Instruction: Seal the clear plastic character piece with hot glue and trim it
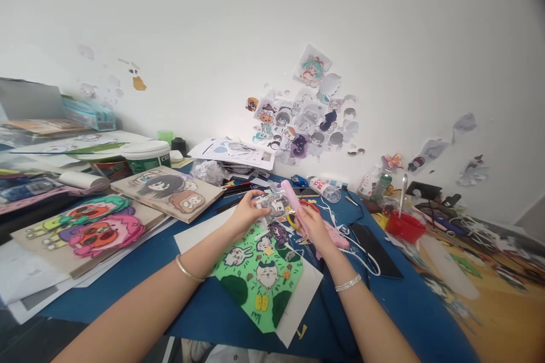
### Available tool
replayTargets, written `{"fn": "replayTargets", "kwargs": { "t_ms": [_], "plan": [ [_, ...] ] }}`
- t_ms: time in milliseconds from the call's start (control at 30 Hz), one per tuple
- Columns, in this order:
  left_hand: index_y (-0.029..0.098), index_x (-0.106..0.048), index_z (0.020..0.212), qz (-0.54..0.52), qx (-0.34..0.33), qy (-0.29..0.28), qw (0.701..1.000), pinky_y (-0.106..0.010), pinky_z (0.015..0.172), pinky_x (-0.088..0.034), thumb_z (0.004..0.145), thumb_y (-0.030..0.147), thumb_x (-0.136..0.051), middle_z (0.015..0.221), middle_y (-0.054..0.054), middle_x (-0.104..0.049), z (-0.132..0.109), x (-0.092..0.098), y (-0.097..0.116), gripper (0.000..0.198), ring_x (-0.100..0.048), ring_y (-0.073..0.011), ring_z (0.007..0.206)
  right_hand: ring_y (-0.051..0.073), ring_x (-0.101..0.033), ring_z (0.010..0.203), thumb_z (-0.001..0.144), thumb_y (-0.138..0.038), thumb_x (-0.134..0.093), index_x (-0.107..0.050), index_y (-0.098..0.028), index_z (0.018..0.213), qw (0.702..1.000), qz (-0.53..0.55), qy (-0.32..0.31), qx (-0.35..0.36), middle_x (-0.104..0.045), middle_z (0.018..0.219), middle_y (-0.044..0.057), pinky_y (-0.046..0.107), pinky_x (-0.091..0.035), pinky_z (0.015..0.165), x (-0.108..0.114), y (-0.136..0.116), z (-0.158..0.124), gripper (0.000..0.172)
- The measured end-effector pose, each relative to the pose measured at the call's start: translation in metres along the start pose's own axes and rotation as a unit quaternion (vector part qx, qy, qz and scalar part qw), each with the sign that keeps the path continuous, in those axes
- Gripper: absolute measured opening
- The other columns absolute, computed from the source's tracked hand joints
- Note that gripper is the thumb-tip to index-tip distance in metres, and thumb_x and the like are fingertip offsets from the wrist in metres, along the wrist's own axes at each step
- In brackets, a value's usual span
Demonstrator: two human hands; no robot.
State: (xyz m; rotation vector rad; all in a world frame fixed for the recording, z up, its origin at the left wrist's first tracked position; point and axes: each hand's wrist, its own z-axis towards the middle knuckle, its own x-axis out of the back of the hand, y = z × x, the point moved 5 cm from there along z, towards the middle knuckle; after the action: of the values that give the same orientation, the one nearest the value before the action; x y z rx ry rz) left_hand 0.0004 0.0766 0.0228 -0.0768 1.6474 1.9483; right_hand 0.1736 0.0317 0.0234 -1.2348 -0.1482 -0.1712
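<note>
My left hand (249,210) pinches the edge of a clear plastic-covered paper cutout (273,204) with a grey-haired cartoon figure. In my right hand (313,224) is a pink rod-shaped tool (291,195), its tip slanting up and left beside the cutout; its exact kind cannot be made out. Below both hands lies a green drawing (266,295) with white cartoon animals, on white paper (304,306). A dark cartoon cutout (279,233) rests at its upper edge. Near my right wrist is a pink object (335,235) beside a white cable (372,261).
On the left, painted wooden boards (191,210) lie near a white tub (147,153). Crumpled plastic (208,171) and papers (234,150) are at the back. To the right are a clear bottle (323,188), a black tablet (377,249) and a red cup (406,228) holding a spoon.
</note>
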Motion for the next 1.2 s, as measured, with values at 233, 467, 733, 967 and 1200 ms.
{"fn": "replayTargets", "kwargs": {
  "t_ms": [233, 467, 733, 967, 1200],
  "plan": [
    [0.020, -0.043, 0.096, -0.004, -0.006, -0.005, 1.000, -0.032, 0.073, -0.050, 0.051, 0.017, -0.081, 0.080, -0.001, -0.069, 0.003, 0.003, -0.005, 0.059, -0.066, -0.0164, 0.071, 0.006, -0.034, 0.033, 0.076, -0.060, -0.049, -0.051, -0.018, 0.073, 1.000, -0.022, 0.008, -0.002, -0.045, 0.052, -0.006, 0.021, -0.024, 0.034, 0.002, 0.003, 0.001, 0.041],
    [0.019, -0.045, 0.094, 0.007, 0.001, -0.011, 1.000, -0.033, 0.074, -0.049, 0.051, 0.019, -0.082, 0.083, -0.003, -0.069, 0.000, 0.001, -0.006, 0.057, -0.066, -0.0173, 0.072, 0.008, -0.035, 0.035, 0.079, -0.058, -0.045, -0.053, -0.018, 0.076, 0.998, -0.064, 0.014, 0.003, -0.044, 0.052, -0.006, 0.021, -0.028, 0.034, 0.004, 0.006, 0.001, 0.041],
    [0.019, -0.047, 0.097, 0.050, 0.014, 0.001, 0.999, -0.033, 0.072, -0.050, 0.053, 0.023, -0.083, 0.083, -0.002, -0.068, 0.001, 0.002, -0.011, 0.057, -0.066, -0.0181, 0.072, 0.009, -0.037, 0.039, 0.083, -0.050, -0.043, -0.054, -0.018, 0.077, 0.986, -0.154, 0.044, 0.036, -0.043, 0.055, -0.005, 0.022, -0.031, 0.037, 0.009, 0.005, 0.001, 0.034],
    [0.014, -0.053, 0.110, 0.170, -0.015, 0.011, 0.985, -0.038, 0.074, -0.052, 0.086, 0.037, -0.054, 0.095, -0.006, -0.065, 0.006, 0.013, -0.002, 0.033, -0.064, -0.0178, 0.079, 0.013, -0.048, 0.046, 0.089, -0.044, -0.034, -0.057, -0.017, 0.080, 0.958, -0.270, 0.055, 0.078, -0.053, 0.057, -0.001, 0.023, -0.037, 0.044, 0.012, -0.001, 0.000, 0.037],
    [0.018, -0.056, 0.110, 0.344, -0.223, -0.022, 0.912, -0.041, 0.093, -0.041, 0.071, 0.045, -0.068, 0.109, -0.012, -0.064, 0.002, 0.006, 0.033, 0.048, -0.057, -0.0269, 0.106, 0.023, -0.061, 0.072, 0.086, -0.036, -0.046, -0.062, -0.016, 0.099, 0.879, -0.443, 0.062, 0.166, -0.068, 0.082, 0.009, 0.029, -0.040, 0.061, 0.001, -0.016, -0.012, 0.028]
  ]
}}
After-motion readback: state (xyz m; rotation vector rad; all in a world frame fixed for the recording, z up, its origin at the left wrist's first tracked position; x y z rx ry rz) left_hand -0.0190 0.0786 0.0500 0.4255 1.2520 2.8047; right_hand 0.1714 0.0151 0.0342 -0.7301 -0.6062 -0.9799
